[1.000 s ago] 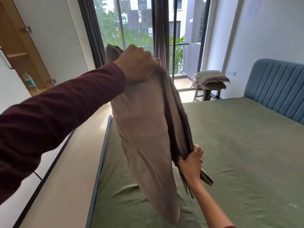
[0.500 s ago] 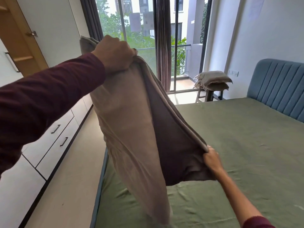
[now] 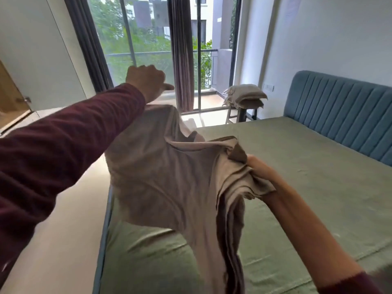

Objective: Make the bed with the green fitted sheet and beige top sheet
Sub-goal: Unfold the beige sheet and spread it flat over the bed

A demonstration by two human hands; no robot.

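Observation:
The beige top sheet [image 3: 169, 177] hangs half unfolded in the air over the near left part of the bed. My left hand [image 3: 146, 81], arm stretched forward, is curled above the sheet's upper edge; blur hides the exact grip, but the cloth rises to its underside. Lower right, my right hand [image 3: 261, 168] grips a bunched edge of the sheet. The sheet sags between both hands, and a long fold drops toward the mattress. The green fitted sheet [image 3: 318, 187] covers the mattress with slight wrinkles.
A blue padded headboard [image 3: 339, 107] stands at the right. A stool with folded beige pillows [image 3: 244, 96] sits beside the bed by the glass balcony door and dark curtain [image 3: 182, 60]. White wardrobe doors [image 3: 31, 49] line the left wall beyond a strip of light floor [image 3: 74, 230].
The folded sheet has opened out and dropped lower between my hands. My left hand swung from high left toward the window; my right hand pulled right and nearer, bunching its edge.

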